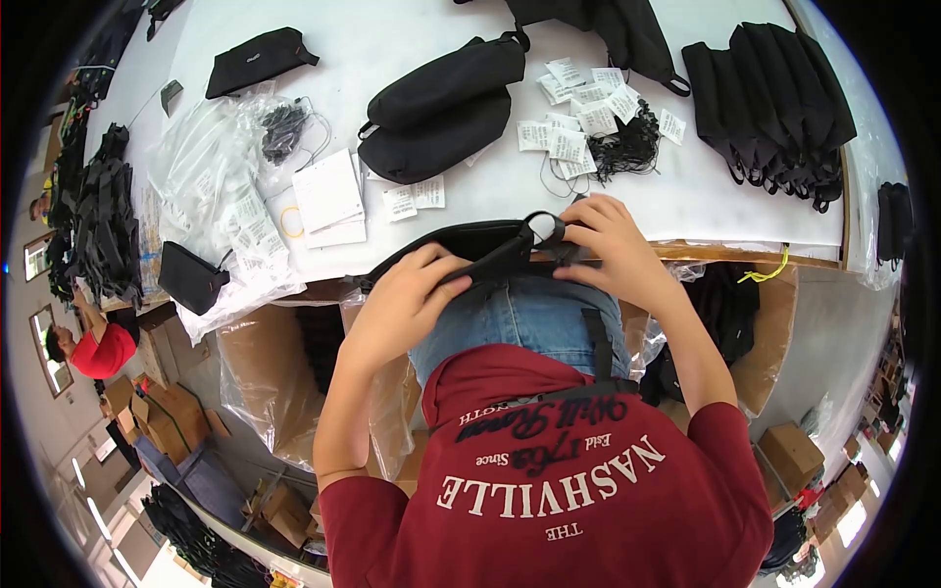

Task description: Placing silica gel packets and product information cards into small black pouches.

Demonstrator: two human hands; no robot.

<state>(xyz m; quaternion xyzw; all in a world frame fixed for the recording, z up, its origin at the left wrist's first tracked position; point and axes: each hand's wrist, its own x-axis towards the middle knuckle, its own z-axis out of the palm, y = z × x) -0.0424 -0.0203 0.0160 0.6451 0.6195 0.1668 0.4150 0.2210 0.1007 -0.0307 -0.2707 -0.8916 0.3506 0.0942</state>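
A black fabric pouch (453, 238) is at the table's front edge, close against my body, its long opening facing up. My left hand (404, 292) is closed on the pouch's left part, thumb and fingers over its rim. At the other end my right hand (610, 245) pinches a black strap piece (561, 235) beside a small loop; the fingertips partly hide it. Just beyond lie white printed tags (578, 113) with a tangle of black cords (632, 142). Two more black pouches (441, 103) lie stacked behind.
A fan of black pouches (769, 108) lies at the right. On the left are clear plastic bags (211, 162), white paper sheets (328, 201) and a small black pouch (191, 277). Cardboard boxes (265, 367) stand under the table. Another person (101, 348) is at the far left.
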